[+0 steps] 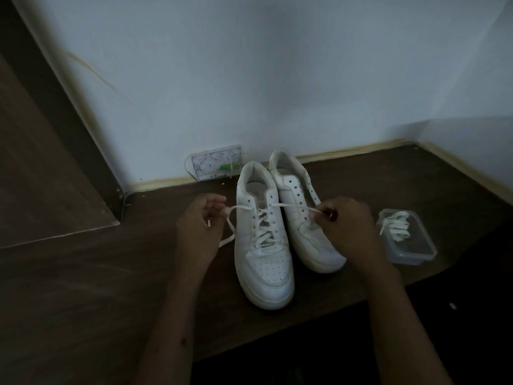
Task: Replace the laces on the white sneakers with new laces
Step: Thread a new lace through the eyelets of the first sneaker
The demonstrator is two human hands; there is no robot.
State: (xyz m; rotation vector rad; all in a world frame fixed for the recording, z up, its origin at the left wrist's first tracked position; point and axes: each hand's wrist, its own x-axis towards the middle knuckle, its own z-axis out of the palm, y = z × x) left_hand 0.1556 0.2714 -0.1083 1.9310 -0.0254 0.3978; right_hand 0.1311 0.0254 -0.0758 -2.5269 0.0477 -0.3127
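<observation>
Two white sneakers stand side by side on a dark wooden surface. The left sneaker (263,245) has a white lace (263,232) threaded through most of its eyelets. My left hand (200,229) pinches one end of that lace out to the left, and a loop of it hangs below the fingers. My right hand (347,226) pinches the other end, pulled out to the right across the second shoe. The right sneaker (302,212) shows bare eyelets with no lace in them.
A small clear plastic box (406,237) with another white lace (395,225) in it sits right of the shoes. A card or packet (216,165) leans against the white wall behind. The surface's front edge (305,315) runs close below the left shoe's toe.
</observation>
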